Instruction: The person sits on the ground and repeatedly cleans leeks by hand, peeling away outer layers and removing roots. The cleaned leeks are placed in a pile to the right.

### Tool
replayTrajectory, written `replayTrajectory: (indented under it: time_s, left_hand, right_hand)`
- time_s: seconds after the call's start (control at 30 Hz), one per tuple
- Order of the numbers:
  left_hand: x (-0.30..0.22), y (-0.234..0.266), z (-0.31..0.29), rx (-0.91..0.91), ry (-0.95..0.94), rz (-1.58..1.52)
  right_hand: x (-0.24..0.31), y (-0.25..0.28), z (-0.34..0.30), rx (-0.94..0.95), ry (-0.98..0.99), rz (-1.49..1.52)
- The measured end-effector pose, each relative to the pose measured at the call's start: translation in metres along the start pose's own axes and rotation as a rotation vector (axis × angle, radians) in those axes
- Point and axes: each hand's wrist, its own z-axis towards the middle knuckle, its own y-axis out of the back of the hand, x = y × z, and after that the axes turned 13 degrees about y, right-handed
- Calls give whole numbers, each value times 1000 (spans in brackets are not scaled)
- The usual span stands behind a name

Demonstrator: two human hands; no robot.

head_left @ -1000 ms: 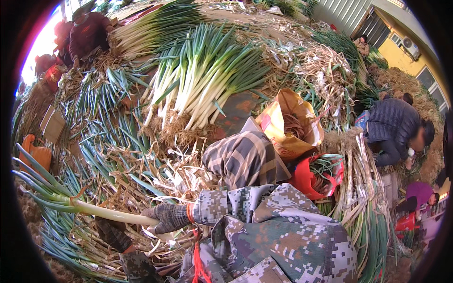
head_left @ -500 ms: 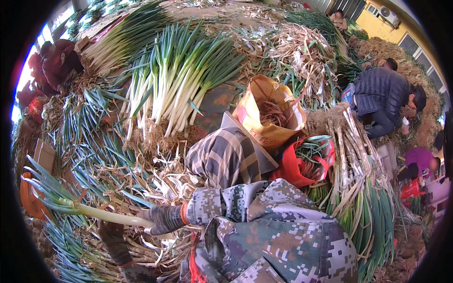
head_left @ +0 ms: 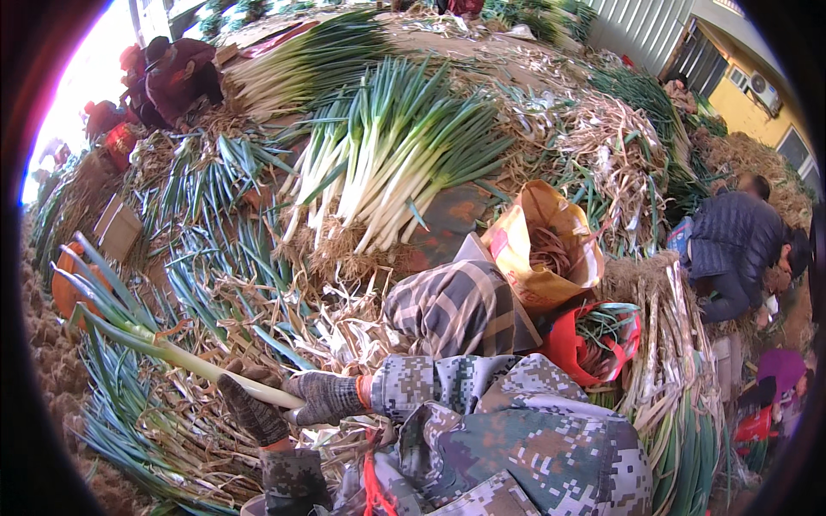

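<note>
A long green onion point(head_left: 199, 364) slants across the lower left, white root end toward me and green leaves away to the left. My right hand point(head_left: 330, 398), in a grey-brown knit glove, is closed round its white end. My left hand point(head_left: 251, 414), gloved alike, lies against the white stalk farther along, its fingers closed over it; part of the grip is hidden. Dry peeled leaves point(head_left: 348, 322) and more green onions point(head_left: 129, 430) lie beneath and around both hands.
A bundle of cleaned green onions point(head_left: 387, 163) lies ahead. Right of it stand a yellow bag point(head_left: 538, 258) and a red bag point(head_left: 572, 348) holding ties. Plaid cloth point(head_left: 452, 305) covers my knee. Unpeeled onions point(head_left: 680, 387) lie at right. A co-worker in a dark jacket point(head_left: 740, 245) bends beyond.
My left hand has risen from below the stalk onto it, nearer my right hand. The green onion has tilted, its root end lower. The whole view has shifted, with the surroundings sliding right.
</note>
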Motion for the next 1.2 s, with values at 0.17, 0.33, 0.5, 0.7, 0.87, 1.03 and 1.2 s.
replayTrajectory:
  time_s: [0.17, 0.33, 0.5, 0.7, 0.87, 1.03, 1.2]
  left_hand:
    - [-13, 27, 2, -203, -85, 285]
    - [-9, 40, -13, -74, -129, 385]
    - [3, 54, -27, 226, 10, 619]
    - [0, 97, -39, 472, -52, 1806]
    - [-70, 101, -22, 301, 188, 312]
    - [-92, 59, -6, 253, 52, 132]
    - [-90, 66, 8, -121, -33, 86]
  right_hand:
    - [6, -7, 4, -29, -39, -96]
    - [1, -10, 0, -37, -31, -53]
    - [-19, -10, 3, -97, -54, 20]
    - [-2, 10, 1, -122, -274, 346]
    - [39, 12, 12, -79, -292, 492]
    - [42, -8, 26, 85, -345, 462]
    - [38, -27, 51, -192, 447, -567]
